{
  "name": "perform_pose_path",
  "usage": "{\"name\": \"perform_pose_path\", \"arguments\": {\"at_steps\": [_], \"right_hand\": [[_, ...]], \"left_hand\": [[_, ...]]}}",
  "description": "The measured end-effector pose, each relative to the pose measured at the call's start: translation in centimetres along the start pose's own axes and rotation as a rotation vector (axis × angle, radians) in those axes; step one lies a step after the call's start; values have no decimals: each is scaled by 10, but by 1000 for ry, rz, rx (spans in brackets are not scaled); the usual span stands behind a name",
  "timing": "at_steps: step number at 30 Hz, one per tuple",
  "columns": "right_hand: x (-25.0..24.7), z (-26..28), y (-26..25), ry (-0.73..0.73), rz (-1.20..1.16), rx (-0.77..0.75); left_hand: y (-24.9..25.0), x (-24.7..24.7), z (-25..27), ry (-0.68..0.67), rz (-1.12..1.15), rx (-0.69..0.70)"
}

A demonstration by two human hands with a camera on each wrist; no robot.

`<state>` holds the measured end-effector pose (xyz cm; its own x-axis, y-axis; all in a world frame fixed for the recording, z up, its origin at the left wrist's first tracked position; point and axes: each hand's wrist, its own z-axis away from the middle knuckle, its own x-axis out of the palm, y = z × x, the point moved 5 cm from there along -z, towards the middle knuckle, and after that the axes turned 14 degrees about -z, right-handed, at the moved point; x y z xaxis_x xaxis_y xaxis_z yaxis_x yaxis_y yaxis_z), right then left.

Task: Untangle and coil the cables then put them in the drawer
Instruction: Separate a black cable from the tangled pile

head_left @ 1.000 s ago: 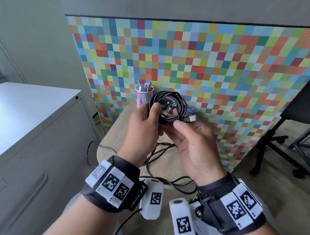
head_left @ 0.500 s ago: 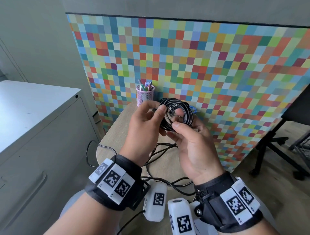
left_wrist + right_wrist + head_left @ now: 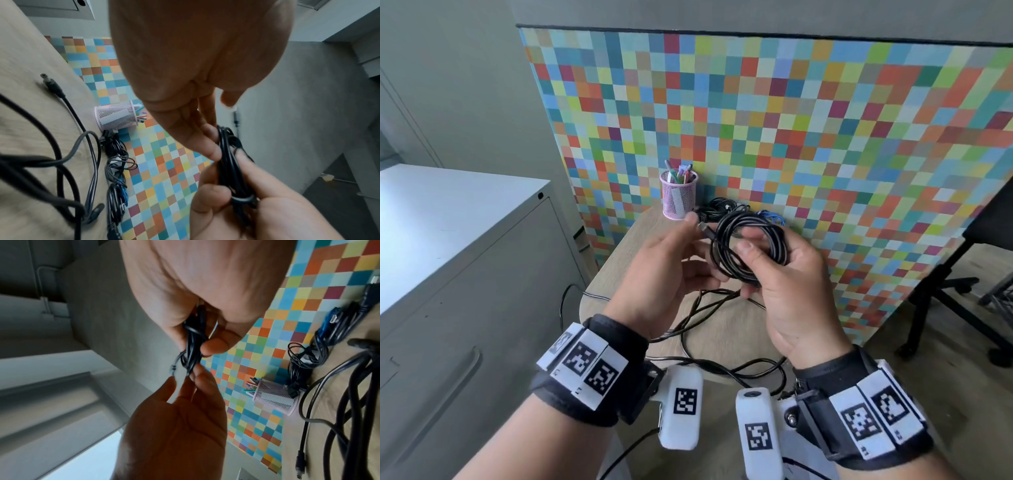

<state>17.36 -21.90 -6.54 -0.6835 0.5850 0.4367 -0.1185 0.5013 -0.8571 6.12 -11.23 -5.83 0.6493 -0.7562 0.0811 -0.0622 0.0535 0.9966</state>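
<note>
A coiled black cable (image 3: 748,240) is held up over the round wooden table (image 3: 726,337). My right hand (image 3: 753,253) grips the coil, with the thumb pressed on its front and the fingers curled behind it. In the right wrist view that hand (image 3: 201,344) pinches the bundle (image 3: 193,340). My left hand (image 3: 693,226) is just left of the coil, its fingers fairly straight and touching the coil's edge (image 3: 224,146). The cable's plug end (image 3: 703,232) sticks out by those fingertips. Loose black cables (image 3: 705,308) lie tangled on the table below.
A pink mesh pen cup (image 3: 678,200) stands at the table's back, with more coiled black cables (image 3: 717,205) and a blue one (image 3: 770,217) beside it against the chequered panel. A grey drawer cabinet (image 3: 448,291) is on the left and a black chair (image 3: 962,274) on the right.
The coil has come down and to the right, and now sits in my right hand. My left hand has let go of its grip, and its fingers have straightened beside the coil.
</note>
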Motion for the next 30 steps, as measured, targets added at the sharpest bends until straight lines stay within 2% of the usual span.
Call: {"name": "perform_pose_path", "arguments": {"at_steps": [2,7,11,13,16,20,23,26,30], "right_hand": [[-4,0,-1,36,-1,-9],[-7,10,-1,-13,68,32],[-10,21,-2,-168,191,2],[-18,24,0,-163,220,9],[-30,28,2,-130,216,20],[-33,27,-2,-246,352,-11],[-33,14,-7,-268,459,35],[-36,-17,-16,-220,503,36],[-25,-66,-9,-204,514,107]], "left_hand": [[1,4,6,-30,13,38],[-1,9,13,71,-383,172],[-2,-1,19,189,-503,140],[-2,-6,22,216,-631,141],[-5,-12,25,210,-820,152],[-19,-24,24,161,-1102,119],[-49,-50,16,151,-1390,22],[-86,-77,9,108,-1641,-75],[-98,-83,6,115,-1636,-29]]}}
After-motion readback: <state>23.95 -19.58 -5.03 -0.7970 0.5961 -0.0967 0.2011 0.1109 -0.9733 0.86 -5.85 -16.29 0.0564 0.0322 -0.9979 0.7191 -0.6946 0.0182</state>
